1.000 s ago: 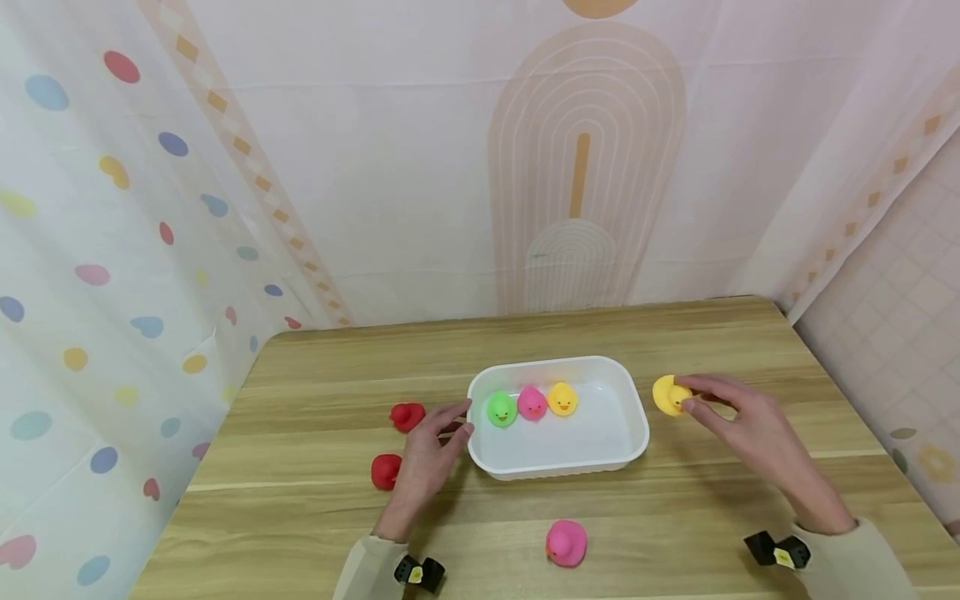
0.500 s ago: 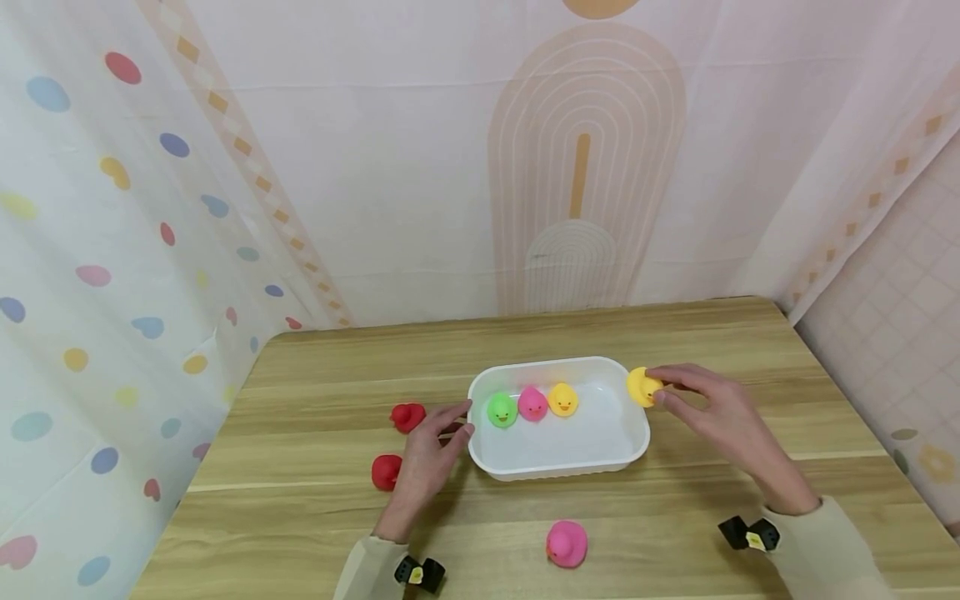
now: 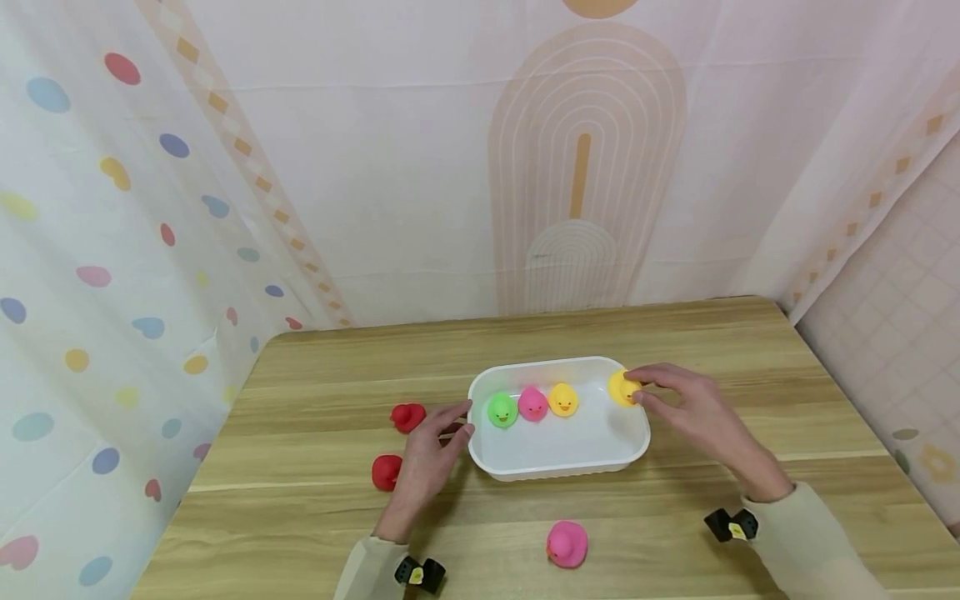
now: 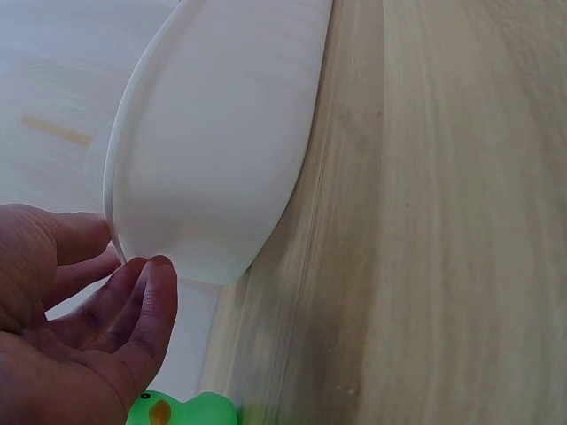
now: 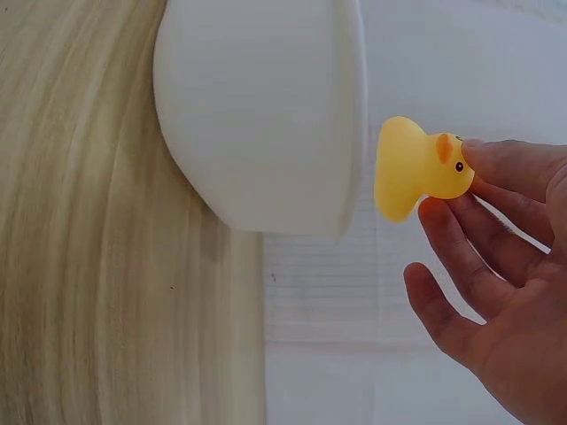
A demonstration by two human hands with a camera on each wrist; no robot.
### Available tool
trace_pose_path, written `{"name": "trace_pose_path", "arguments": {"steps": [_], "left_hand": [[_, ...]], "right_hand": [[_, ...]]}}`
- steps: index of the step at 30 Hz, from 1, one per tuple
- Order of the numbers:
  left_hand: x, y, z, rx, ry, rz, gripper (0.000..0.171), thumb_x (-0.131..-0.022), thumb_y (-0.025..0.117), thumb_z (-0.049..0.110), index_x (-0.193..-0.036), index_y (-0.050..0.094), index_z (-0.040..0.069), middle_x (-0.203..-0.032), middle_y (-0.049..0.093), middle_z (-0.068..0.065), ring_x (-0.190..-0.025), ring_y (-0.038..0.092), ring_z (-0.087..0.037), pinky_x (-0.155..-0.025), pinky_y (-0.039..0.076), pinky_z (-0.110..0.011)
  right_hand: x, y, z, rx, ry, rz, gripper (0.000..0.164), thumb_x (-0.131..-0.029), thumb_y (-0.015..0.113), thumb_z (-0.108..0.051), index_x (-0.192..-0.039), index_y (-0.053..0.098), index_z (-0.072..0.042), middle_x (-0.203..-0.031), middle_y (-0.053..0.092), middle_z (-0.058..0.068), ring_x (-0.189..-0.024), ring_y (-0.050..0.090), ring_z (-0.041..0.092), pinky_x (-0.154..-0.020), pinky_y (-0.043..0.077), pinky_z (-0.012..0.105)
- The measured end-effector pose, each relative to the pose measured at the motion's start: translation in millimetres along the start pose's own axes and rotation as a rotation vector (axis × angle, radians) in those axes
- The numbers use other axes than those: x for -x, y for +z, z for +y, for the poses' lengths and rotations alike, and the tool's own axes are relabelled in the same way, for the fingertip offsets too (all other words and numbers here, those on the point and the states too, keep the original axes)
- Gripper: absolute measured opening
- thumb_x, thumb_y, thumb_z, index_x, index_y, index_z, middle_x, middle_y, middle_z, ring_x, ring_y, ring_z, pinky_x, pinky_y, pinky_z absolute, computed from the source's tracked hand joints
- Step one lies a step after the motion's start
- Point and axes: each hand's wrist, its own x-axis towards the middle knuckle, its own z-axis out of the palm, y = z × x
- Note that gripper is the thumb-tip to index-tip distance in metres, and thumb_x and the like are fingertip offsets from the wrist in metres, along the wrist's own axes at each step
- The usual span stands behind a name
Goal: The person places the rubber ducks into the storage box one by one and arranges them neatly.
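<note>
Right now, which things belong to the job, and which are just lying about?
Seemingly in the job:
Right hand, pinching a yellow duck
Left hand, touching the tub
Inside: green duck, pink duck, second yellow duck

Seemingly lying about:
Near red duck, far red duck
Loose pink duck
Loose green duck

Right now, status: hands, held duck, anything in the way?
Left hand touching white tray. Right hand pinching yellow duck above tray's right end. Nothing visibly blocking.
</note>
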Motion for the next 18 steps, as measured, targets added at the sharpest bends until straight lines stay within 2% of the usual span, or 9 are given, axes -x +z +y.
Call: {"name": "trace_pose_path", "arguments": {"steps": [6, 18], "left_hand": [[0.1, -0.3, -0.7, -0.012, -0.005, -0.002, 0.040, -0.099, 0.069, 0.007, -0.139, 0.065, 0.005, -0.132, 0.064, -0.013, -0.112, 0.068, -0.030, -0.096, 0.059, -0.040], [0.2, -0.1, -0.1, -0.008, 0.005, -0.001, 0.040, -0.099, 0.069, 0.006, -0.139, 0.066, 0.005, -0.132, 0.064, -0.013, -0.111, 0.068, -0.030, -0.095, 0.059, -0.040]], "right_hand": [[-5.5, 6.5, 0.4, 0.018, -0.054, -0.001, 0.027, -0.094, 0.077, -0.011, -0.120, 0.076, -0.006, -0.122, 0.073, 0.013, -0.113, 0.069, 0.036, -0.091, 0.058, 0.057], [-21.2, 18.3, 5.5, 0.054, -0.026, -0.115, 0.028, -0.096, 0.075, -0.011, -0.122, 0.074, -0.004, -0.123, 0.072, 0.015, -0.120, 0.064, 0.041, -0.099, 0.053, 0.059]]}}
